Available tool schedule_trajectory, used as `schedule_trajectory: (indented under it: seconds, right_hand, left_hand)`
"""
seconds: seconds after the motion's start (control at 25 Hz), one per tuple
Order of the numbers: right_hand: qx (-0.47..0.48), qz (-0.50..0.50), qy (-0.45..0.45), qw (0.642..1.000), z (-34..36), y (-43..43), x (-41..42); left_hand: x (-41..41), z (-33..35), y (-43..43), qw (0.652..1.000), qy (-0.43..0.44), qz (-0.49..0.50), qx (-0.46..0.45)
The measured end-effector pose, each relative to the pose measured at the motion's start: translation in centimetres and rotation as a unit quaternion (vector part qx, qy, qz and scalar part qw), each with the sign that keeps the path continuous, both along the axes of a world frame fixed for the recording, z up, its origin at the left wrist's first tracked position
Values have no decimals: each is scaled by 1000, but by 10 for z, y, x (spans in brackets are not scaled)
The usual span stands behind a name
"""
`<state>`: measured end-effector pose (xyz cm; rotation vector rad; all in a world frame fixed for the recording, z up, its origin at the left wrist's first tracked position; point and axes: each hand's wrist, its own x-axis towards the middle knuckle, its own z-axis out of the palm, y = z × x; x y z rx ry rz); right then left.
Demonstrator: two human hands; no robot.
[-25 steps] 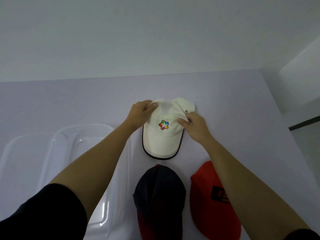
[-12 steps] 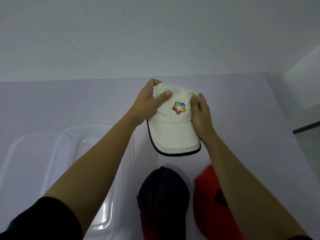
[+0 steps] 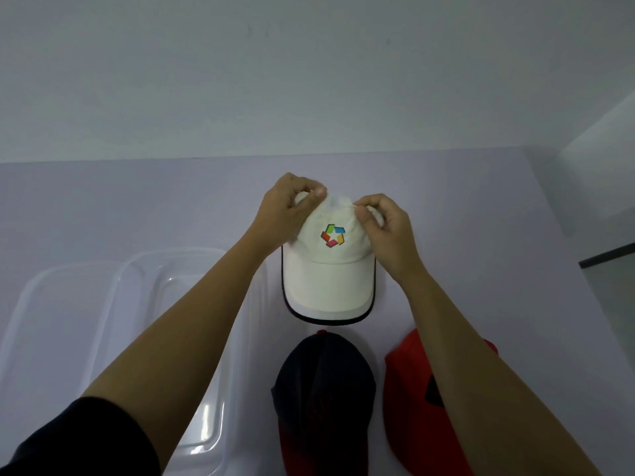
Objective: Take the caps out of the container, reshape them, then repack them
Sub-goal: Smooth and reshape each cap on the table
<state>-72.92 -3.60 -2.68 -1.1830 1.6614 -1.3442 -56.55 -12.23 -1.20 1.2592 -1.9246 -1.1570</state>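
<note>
A cream cap [image 3: 326,276] with a multicoloured logo and a dark-edged brim sits mid-table, brim towards me. My left hand [image 3: 285,214] pinches the crown's top left, and my right hand [image 3: 388,228] pinches its top right. Nearer to me lie a dark navy cap [image 3: 323,383] with a red brim and, to its right, a red cap [image 3: 409,400] partly hidden under my right forearm. The clear plastic container [image 3: 137,273] stands at the left with nothing inside.
A clear lid [image 3: 41,304] lies under or beside the container at the far left. The pale table [image 3: 481,235] ends at a wall behind and drops off along its right edge.
The cream cap went from lying flat to being lifted and turned. Both hands have shifted from its sides up to the top of the crown and now pinch the fabric there.
</note>
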Motion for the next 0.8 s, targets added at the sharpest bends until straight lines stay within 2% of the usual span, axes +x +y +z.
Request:
schedule_trajectory:
  seconds: [0.12, 0.28, 0.4, 0.56, 0.68, 0.8]
  right_hand:
    - [-37, -58, -81, 994, 10, 2, -7]
    - [-49, -22, -15, 998, 25, 1, -10]
    - [-49, -13, 25, 998, 28, -3, -10]
    - [-45, -15, 99, 994, 28, -6, -6]
    - [-53, -41, 98, 993, 29, -9, -4]
    - [-52, -68, 74, 994, 30, -8, -1]
  left_hand:
    - [12, 1, 6, 998, 49, -3, 28]
    - [20, 6, 5, 999, 16, -20, -23]
    - [15, 14, 7, 998, 31, -46, 12]
    - [4, 26, 13, 999, 13, 25, -27]
    - [0, 33, 21, 1000, 12, 17, -20]
    - [5, 38, 19, 997, -21, -68, 8]
